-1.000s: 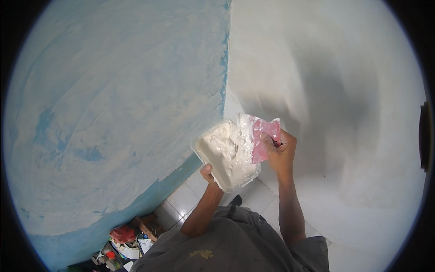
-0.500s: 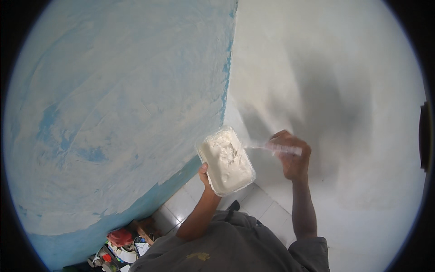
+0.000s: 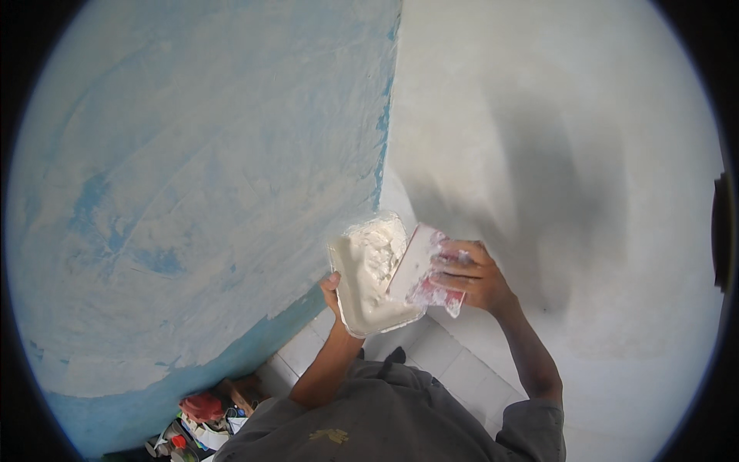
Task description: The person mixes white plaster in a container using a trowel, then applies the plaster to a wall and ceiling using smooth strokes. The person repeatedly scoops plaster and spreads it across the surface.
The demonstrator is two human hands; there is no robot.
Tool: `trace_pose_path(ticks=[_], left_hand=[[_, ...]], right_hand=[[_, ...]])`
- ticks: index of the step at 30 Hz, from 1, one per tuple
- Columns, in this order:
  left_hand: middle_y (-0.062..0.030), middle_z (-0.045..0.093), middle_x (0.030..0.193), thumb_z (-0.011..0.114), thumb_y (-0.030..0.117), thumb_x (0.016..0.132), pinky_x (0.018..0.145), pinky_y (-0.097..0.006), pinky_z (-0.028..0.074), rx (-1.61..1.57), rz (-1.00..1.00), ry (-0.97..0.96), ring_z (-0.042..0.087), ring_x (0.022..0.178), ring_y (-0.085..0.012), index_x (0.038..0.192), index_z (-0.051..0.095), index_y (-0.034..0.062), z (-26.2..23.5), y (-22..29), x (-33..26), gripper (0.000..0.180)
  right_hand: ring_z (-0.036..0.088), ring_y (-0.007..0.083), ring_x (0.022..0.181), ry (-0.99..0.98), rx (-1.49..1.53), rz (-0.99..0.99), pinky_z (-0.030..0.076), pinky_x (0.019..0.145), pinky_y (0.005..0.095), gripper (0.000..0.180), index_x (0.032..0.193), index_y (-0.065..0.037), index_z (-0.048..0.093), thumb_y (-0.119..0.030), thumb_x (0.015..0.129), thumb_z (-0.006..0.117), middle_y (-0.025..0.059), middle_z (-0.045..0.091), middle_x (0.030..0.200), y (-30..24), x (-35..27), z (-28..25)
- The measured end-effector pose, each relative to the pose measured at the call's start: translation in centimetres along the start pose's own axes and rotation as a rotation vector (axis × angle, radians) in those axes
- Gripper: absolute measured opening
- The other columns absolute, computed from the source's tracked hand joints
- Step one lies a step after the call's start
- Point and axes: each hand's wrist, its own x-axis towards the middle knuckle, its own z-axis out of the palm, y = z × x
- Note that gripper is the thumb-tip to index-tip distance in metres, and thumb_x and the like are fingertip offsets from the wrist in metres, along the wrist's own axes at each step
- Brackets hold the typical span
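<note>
Scraper [image 3: 409, 268], flat and pink under smears of white putty, is in the right hand [image 3: 479, 279], whose fingers lie closed across its upward-turned face. From that grip the blade reaches to the left, its long straight edge slanting from upper right to lower left over the right-hand long rim of the rectangular plastic tub [image 3: 343, 302]. Whether the blade touches the rim or the putty, I cannot tell.

The tub's long axis runs away from the body, its near end leaning slightly to the right. The left hand [image 3: 331, 289] grasps it at the left long edge, thumb at the rim and the other fingers mostly hidden. Of the two hands, the right is clearly nearer the tub's right edge.

Inside the tub, white putty [image 3: 381, 260] stands in rough lumps toward the far right corner; along the left side and near end the coating looks smoother. The tub's far end is close to the corner where the patchy blue wall [image 3: 215, 169] meets the white wall [image 3: 570, 154].
</note>
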Motion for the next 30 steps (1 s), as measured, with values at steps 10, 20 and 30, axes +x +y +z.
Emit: trace_pose_path(ticks=[10, 20, 30], left_hand=[[-0.0197, 0.055, 0.124, 0.063, 0.046, 0.073, 0.087, -0.048, 0.057, -0.017, -0.046, -0.023, 0.062, 0.108, -0.0326, 0.137, 0.045, 0.0018, 0.8, -0.3, -0.8, 0.08], [-0.0183, 0.056, 0.123, 0.066, 0.047, 0.073, 0.089, -0.046, 0.056, 0.105, -0.023, 0.048, 0.06, 0.109, -0.0326, 0.138, 0.042, 0.0022, 0.4, -1.4, -2.0, 0.083], [-0.0184, 0.053, 0.13, 0.067, 0.04, 0.077, 0.095, -0.046, 0.052, 0.05, -0.129, -0.029, 0.058, 0.115, -0.032, 0.141, 0.039, 0.0033, -3.3, -2.9, -2.5, 0.079]], right_hand=[[0.058, 0.0263, 0.107, 0.168, -0.188, 0.089, 0.053, 0.084, 0.0359, 0.033, 0.093, -0.013, 0.074, -0.01, 0.061, 0.081, 0.0002, 0.071, 0.107, 1.6, 0.1, -1.4], [0.066, 0.0279, 0.083, 0.498, -0.027, 0.541, 0.054, 0.076, 0.0341, 0.016, 0.098, -0.002, 0.071, 0.0, 0.083, 0.065, 0.0124, 0.071, 0.095, -4.6, 3.3, -5.2], [0.06, 0.0313, 0.056, 0.224, 0.113, 0.84, 0.045, 0.054, 0.0366, 0.01, 0.089, 0.001, 0.062, -0.006, 0.083, 0.065, 0.0181, 0.059, 0.066, -8.5, 7.1, -2.3]])
